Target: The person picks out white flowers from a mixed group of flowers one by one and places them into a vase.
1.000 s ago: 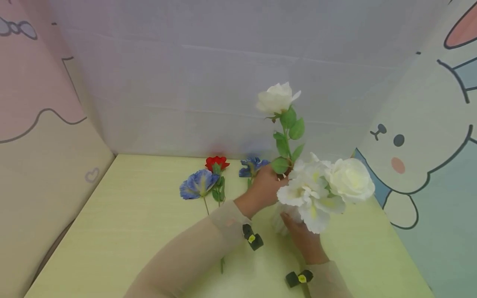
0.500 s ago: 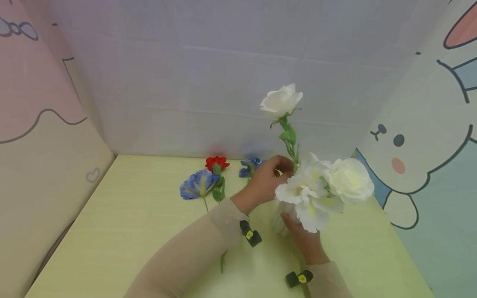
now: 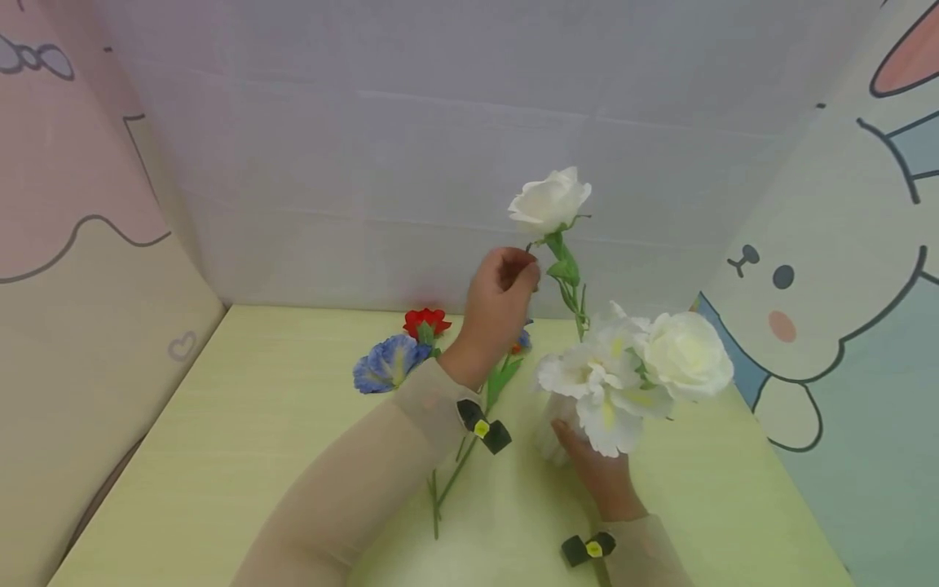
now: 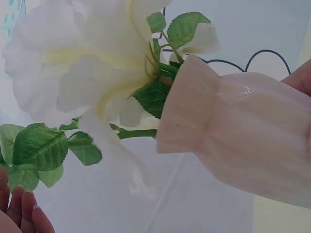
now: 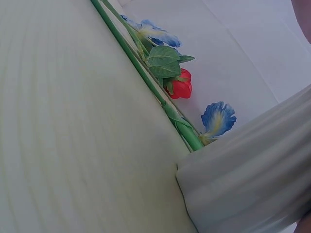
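Note:
A white ribbed vase stands on the table, and my right hand grips its side. In the left wrist view the flared mouth of the vase has green stems entering it. A tall white rose rises from it, leaning slightly left. Lower, a ruffled white flower and a fuller white rose spread over the front and right, covering the rim in the head view. My left hand is raised just below the tall rose's head, fingers loosely bent near a sepal, holding nothing visible.
On the table left of the vase lie a blue flower, a red flower and another blue flower partly behind my left hand. Their stems run toward the front edge. A pale wall stands behind.
The tall white rose has turned and settled more upright in the vase. My left hand has left its stem and moved up and left, close under the bloom. My right hand stays on the vase.

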Demonstrator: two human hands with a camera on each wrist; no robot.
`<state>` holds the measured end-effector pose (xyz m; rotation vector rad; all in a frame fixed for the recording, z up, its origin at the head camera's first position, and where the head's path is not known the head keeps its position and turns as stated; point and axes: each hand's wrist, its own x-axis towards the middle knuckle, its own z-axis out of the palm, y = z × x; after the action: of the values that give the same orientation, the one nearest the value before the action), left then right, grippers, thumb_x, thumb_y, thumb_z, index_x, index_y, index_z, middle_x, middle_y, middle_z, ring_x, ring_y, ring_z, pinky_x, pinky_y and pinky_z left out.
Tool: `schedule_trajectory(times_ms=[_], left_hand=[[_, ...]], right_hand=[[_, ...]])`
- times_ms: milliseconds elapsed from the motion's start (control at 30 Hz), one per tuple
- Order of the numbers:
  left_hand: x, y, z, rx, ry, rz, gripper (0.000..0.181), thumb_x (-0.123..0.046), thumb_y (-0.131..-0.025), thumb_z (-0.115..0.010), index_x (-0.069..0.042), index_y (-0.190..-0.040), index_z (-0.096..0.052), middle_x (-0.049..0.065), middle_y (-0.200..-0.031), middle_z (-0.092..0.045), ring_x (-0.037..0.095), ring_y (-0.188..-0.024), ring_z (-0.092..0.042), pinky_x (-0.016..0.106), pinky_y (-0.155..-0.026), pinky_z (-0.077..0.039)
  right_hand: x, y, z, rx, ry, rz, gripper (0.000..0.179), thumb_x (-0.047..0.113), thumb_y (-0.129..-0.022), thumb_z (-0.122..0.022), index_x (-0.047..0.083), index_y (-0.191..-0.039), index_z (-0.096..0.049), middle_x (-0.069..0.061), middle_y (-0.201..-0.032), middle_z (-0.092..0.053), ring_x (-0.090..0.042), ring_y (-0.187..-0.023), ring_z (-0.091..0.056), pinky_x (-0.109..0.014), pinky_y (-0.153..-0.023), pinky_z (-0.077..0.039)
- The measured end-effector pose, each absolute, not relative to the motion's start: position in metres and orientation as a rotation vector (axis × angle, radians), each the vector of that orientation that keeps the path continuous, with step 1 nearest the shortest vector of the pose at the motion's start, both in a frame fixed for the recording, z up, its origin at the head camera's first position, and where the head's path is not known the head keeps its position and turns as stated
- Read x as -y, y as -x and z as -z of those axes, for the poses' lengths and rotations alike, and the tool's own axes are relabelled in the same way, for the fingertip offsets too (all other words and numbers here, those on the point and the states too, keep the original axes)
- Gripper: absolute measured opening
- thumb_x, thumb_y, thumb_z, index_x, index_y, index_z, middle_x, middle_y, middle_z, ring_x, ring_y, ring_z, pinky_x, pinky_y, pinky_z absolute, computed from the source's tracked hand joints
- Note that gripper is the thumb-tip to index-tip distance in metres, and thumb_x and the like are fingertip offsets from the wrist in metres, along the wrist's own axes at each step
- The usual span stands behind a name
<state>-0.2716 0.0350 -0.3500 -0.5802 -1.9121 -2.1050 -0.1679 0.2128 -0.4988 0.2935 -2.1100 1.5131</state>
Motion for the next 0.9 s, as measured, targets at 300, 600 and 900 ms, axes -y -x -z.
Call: schedule_trajectory(times_ms=[300,600,900], left_hand=[[-0.038,0.268,0.334,1.843,0.602,2.004,0.021,-0.017,-0.103,-0.063,0.000,-0.114,-0.066,0.009,-0.104,-0.068,0.019,-0.090,-0.062,0.028,-0.079,-0.053],[-0.045,0.267,0.324,1.964,0.544,2.018,0.022,-0.025,-0.104,-0.063,-0.007,-0.111,-0.072,0.002,-0.097,-0.069,0.018,-0.082,-0.061,0.031,-0.070,-0.050],[-0.060,0.271,0.313,2.077,0.393,2.098,0.019,-0.031,-0.097,-0.070,-0.012,-0.099,-0.071,-0.001,-0.089,-0.066,0.016,-0.078,-0.058,0.029,-0.068,-0.049]], right_hand=[[-0.225,0.180,0.530,2.143,-0.202,-1.557,0.079,-0.006,-0.078,-0.085,0.001,-0.145,-0.043,0.001,-0.130,-0.054,-0.012,-0.120,-0.050,-0.017,-0.105,-0.037],[-0.222,0.177,0.522,2.221,-0.178,-1.465,0.073,-0.007,-0.079,-0.083,-0.004,-0.142,-0.045,-0.006,-0.122,-0.056,-0.005,-0.113,-0.049,-0.013,-0.103,-0.035],[-0.213,0.167,0.502,2.236,-0.152,-1.481,0.074,-0.006,-0.081,-0.082,-0.007,-0.142,-0.041,-0.010,-0.122,-0.056,-0.007,-0.113,-0.050,-0.012,-0.102,-0.036]])
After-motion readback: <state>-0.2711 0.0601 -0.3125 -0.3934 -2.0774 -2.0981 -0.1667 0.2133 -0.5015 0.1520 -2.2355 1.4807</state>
